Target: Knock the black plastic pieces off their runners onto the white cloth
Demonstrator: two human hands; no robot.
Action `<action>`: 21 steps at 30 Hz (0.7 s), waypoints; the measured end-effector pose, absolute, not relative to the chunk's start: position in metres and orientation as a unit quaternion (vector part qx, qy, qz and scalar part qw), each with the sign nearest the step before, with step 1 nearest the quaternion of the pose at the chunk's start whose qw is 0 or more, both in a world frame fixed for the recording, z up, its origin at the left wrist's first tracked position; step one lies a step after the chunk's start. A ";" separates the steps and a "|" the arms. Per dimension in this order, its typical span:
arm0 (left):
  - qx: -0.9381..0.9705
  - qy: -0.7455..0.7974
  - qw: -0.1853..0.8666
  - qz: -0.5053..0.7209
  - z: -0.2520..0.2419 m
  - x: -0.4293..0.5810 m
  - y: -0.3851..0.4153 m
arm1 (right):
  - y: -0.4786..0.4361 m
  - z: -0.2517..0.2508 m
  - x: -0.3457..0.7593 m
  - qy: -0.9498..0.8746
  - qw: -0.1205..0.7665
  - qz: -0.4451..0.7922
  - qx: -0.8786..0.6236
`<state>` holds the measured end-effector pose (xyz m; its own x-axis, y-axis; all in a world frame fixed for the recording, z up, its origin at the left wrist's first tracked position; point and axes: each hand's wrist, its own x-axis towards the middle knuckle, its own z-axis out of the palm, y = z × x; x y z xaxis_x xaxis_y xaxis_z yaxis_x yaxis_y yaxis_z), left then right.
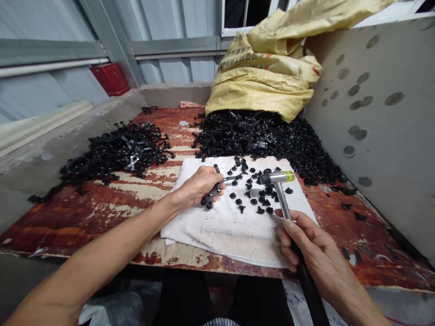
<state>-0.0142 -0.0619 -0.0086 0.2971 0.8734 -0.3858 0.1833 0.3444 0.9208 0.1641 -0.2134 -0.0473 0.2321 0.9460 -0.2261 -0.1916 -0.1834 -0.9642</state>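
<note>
My left hand (203, 184) is closed around a few small black brackets (214, 194), which stick out past its fingers over a white cloth (220, 237). My right hand (307, 242) grips a mallet (281, 197) by its handle. The mallet's head has a black face on the left and a yellow one on the right, and it hovers over the cloth's right side. Between the two hands, many small black round caps (253, 201) lie scattered on the cloth, some of them with stems pointing up.
A pile of black brackets (132, 145) lies on the worn red-brown table (84, 217) at left. Behind the cloth, a yellow woven sack (261, 81) spills a larger heap of black parts (244, 136). Low walls border the table; a red box (110, 79) sits at the back left.
</note>
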 end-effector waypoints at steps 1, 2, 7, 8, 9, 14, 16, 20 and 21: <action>0.497 0.531 0.632 0.269 -0.009 -0.014 -0.061 | -0.213 -0.048 0.164 -0.330 0.547 0.525 -0.562; 0.492 0.536 0.633 0.265 -0.010 -0.014 -0.060 | -0.213 -0.048 0.164 -0.326 0.549 0.527 -0.560; 0.478 0.537 0.647 0.254 -0.011 -0.014 -0.058 | -0.212 -0.050 0.167 -0.315 0.554 0.543 -0.547; 0.476 0.536 0.650 0.252 -0.011 -0.014 -0.058 | -0.211 -0.050 0.168 -0.312 0.554 0.546 -0.546; 0.475 0.536 0.651 0.251 -0.012 -0.014 -0.058 | -0.211 -0.050 0.168 -0.308 0.553 0.548 -0.547; 0.475 0.542 0.649 0.244 -0.013 -0.014 -0.057 | -0.210 -0.049 0.168 -0.300 0.549 0.554 -0.550; 0.474 0.543 0.648 0.245 -0.013 -0.014 -0.056 | -0.210 -0.050 0.168 -0.302 0.548 0.553 -0.550; 0.472 0.543 0.650 0.244 -0.014 -0.013 -0.054 | -0.210 -0.052 0.169 -0.307 0.549 0.551 -0.548; 0.471 0.543 0.650 0.244 -0.014 -0.013 -0.053 | -0.210 -0.052 0.169 -0.306 0.550 0.552 -0.547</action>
<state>-0.0133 -0.0534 -0.0137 0.2901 0.8300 -0.4765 0.1950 0.4362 0.8785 0.1690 -0.2102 -0.0520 0.2033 0.9419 -0.2673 -0.2710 -0.2082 -0.9398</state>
